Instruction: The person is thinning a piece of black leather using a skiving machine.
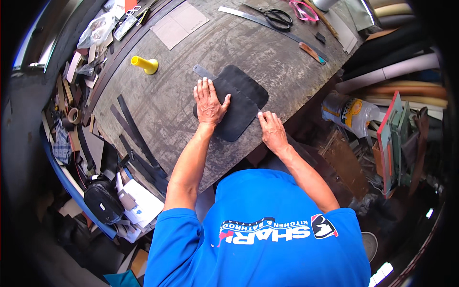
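Observation:
Two black, round-cornered flat panels, leather-like, lie overlapped on the worktable; the nearer panel (235,117) partly covers the farther panel (246,85). Spread flat on the nearer one, my left hand (209,103) presses down with its fingers apart. From beneath its fingertips a grey metal strip (203,72) with a rounded, holed end, like a ruler, pokes out at the upper left. My right hand (273,130) is closed, with its thumb and fingers pinched at the panels' right edge. What those fingers grip is hidden.
A yellow flared tube (145,65) stands on the worktable (177,95) left of the panels. Black strips (138,136) lie at its left side. Farther off are marked beige sheets (179,24), black scissors (277,19) and a long steel ruler (258,20). Rolled materials (392,71) crowd the right.

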A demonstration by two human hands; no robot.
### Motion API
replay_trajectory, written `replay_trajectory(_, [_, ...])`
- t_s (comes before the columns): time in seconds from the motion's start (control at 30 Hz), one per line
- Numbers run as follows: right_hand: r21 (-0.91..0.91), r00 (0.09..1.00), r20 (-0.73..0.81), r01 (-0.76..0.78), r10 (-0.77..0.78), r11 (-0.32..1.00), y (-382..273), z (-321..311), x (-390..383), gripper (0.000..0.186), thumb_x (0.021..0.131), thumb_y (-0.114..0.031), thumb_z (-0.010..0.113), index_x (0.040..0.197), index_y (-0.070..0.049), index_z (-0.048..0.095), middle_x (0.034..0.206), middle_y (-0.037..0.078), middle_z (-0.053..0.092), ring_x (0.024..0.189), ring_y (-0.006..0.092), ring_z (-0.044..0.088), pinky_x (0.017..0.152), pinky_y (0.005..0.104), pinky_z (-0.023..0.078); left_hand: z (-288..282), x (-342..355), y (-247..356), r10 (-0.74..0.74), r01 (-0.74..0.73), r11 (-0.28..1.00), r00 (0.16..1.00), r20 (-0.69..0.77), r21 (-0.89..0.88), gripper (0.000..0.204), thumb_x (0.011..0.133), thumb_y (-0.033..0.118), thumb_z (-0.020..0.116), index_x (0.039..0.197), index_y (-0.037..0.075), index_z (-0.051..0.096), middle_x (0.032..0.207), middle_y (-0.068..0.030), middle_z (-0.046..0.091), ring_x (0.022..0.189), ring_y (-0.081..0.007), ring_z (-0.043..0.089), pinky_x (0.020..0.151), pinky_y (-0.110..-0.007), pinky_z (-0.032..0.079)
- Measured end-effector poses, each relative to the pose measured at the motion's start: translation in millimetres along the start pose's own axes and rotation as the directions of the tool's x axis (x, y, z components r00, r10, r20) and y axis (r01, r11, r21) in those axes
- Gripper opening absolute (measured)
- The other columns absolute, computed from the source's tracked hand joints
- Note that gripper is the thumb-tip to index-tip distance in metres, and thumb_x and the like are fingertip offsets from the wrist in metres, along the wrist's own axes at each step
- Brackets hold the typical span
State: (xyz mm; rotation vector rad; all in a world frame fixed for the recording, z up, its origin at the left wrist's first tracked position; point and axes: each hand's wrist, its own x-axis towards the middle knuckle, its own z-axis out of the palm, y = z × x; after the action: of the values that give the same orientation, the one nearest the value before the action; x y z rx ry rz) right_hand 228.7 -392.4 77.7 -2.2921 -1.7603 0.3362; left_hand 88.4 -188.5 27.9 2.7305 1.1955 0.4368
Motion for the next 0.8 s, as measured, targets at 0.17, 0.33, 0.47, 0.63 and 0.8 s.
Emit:
replay_trajectory(0.17, [0.129,0.999,0.005,0.044,-0.045,0.991,7.3,-5.8,0.4,0.042,0.081,0.003,0.052,0.122,0.005,0.057,0.105,0.014,0.054,0.097,0.0326,0.054,0.086,0.0417,0.048,1.3,1.7,3.0,0.002,-0.002,1.000,1.000,0.014,-0.007,0.084,0.086,0.053,0.061,0.139,-0.009,0.040,0.148,-0.0238,0.036,0.143,-0.0377,0.027,0.118,-0.050,0.018])
replay_trajectory(0.33, [0.170,0.990,0.062,0.116,-0.128,0.979,7.9,-2.6,6.4,0.034,0.083,0.001,0.053,0.116,0.006,0.056,0.102,0.015,0.053,0.095,0.0325,0.055,0.084,0.0411,0.049,-2.7,-9.3,-6.4,-0.029,0.029,0.999,0.999,0.019,-0.039,0.083,0.086,0.050,0.064,0.139,-0.008,0.039,0.148,-0.0242,0.036,0.142,-0.0384,0.027,0.118,-0.051,0.019])
replay_trajectory(0.47, [0.169,0.989,0.098,0.095,-0.113,0.981,13.4,-12.2,12.0,0.032,0.084,0.001,0.052,0.116,0.007,0.056,0.102,0.017,0.053,0.095,0.0332,0.055,0.084,0.0417,0.050,-3.0,1.2,-1.2,-0.003,0.003,0.999,1.000,0.021,-0.036,0.083,0.085,0.050,0.065,0.139,-0.008,0.040,0.147,-0.0247,0.036,0.141,-0.0394,0.029,0.117,-0.051,0.020])
replay_trajectory(0.63, [0.192,0.983,0.124,0.108,-0.133,0.976,15.4,-9.5,11.9,0.035,0.086,0.000,0.050,0.119,0.009,0.053,0.103,0.018,0.053,0.097,0.0334,0.055,0.085,0.0413,0.049,-2.3,0.5,-1.5,-0.005,0.004,1.000,1.000,0.028,0.013,0.084,0.084,0.051,0.064,0.140,-0.008,0.039,0.148,-0.0237,0.036,0.142,-0.0382,0.028,0.118,-0.050,0.020])
replay_trajectory(0.8, [0.086,0.983,0.120,0.128,-0.138,0.988,13.2,-5.4,8.8,0.038,0.085,-0.002,0.052,0.120,0.011,0.053,0.104,0.017,0.054,0.097,0.0315,0.055,0.083,0.0401,0.049,-2.2,1.4,0.8,-0.010,0.009,1.000,0.999,0.035,0.005,0.083,0.085,0.049,0.065,0.140,-0.007,0.040,0.147,-0.0236,0.037,0.141,-0.0382,0.029,0.118,-0.051,0.020])
